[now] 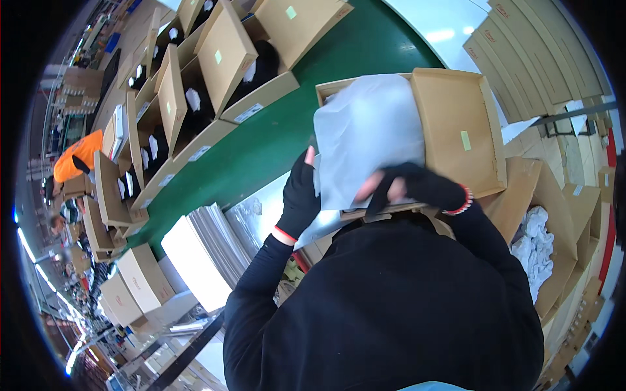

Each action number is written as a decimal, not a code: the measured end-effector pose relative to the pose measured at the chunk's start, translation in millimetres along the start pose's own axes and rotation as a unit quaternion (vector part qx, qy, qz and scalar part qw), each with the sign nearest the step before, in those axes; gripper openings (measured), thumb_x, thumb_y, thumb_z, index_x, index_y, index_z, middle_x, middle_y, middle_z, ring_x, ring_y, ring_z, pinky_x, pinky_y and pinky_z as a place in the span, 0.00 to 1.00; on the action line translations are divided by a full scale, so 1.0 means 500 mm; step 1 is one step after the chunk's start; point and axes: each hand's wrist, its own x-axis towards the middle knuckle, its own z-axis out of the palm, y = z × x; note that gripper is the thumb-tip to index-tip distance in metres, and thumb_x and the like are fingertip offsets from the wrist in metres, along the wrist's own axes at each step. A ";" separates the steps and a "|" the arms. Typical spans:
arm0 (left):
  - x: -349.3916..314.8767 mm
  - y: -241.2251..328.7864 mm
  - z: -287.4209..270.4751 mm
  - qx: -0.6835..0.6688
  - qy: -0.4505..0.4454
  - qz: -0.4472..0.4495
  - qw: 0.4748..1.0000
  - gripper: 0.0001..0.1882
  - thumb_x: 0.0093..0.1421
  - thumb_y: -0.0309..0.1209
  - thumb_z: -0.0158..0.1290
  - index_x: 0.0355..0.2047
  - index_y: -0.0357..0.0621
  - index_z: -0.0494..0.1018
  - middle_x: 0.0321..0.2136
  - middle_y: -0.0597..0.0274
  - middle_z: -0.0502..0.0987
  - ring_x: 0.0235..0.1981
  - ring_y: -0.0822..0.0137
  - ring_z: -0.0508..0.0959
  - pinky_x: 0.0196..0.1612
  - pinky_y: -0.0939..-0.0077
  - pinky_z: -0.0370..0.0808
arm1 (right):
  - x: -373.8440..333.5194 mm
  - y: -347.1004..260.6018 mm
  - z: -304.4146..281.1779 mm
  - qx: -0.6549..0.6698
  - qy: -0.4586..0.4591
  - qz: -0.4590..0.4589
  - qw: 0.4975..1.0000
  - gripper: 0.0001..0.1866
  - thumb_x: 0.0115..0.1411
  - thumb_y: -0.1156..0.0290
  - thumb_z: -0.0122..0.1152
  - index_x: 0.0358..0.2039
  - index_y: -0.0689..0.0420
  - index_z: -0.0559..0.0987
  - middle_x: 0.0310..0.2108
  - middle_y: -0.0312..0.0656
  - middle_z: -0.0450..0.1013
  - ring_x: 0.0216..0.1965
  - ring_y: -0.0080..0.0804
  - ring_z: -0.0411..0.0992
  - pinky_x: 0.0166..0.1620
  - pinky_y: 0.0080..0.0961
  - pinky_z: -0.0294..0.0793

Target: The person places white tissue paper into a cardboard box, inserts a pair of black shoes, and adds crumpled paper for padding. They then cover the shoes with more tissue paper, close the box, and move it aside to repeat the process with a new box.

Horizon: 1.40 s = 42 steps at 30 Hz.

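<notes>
An open cardboard box (pixel 462 124) lies in front of me, its lid folded back to the right. White tissue paper (pixel 372 130) covers its inside and hangs over the left edge; what lies beneath is hidden. My left hand (pixel 302 195), in a black fingerless glove, is closed at the paper's left edge, with some fingers out of sight. Over the near part of the paper is my right hand (pixel 407 189), gloved the same way. Its fingers are bent and smeared by motion, so I cannot make out whether they grip the paper.
Open boxes with black and white contents (pixel 195 107) line the far side of the green table (pixel 261 153). Stacked white sheets (pixel 202 254) stand left, flattened cartons (pixel 535 58) far right. A carton (pixel 567 228) with crumpled white paper stands right. A person in orange (pixel 78 156) is far left.
</notes>
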 end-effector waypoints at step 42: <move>0.075 0.078 0.314 -0.227 -0.098 -0.122 0.961 0.35 0.56 0.27 0.51 0.62 0.31 0.51 0.58 0.37 0.62 0.58 0.46 0.66 0.57 0.63 0.65 | -0.428 -0.324 -0.272 -0.794 0.484 0.043 0.366 0.26 0.56 0.63 0.57 0.52 0.64 0.71 0.46 0.57 0.72 0.48 0.52 0.70 0.52 0.42 0.67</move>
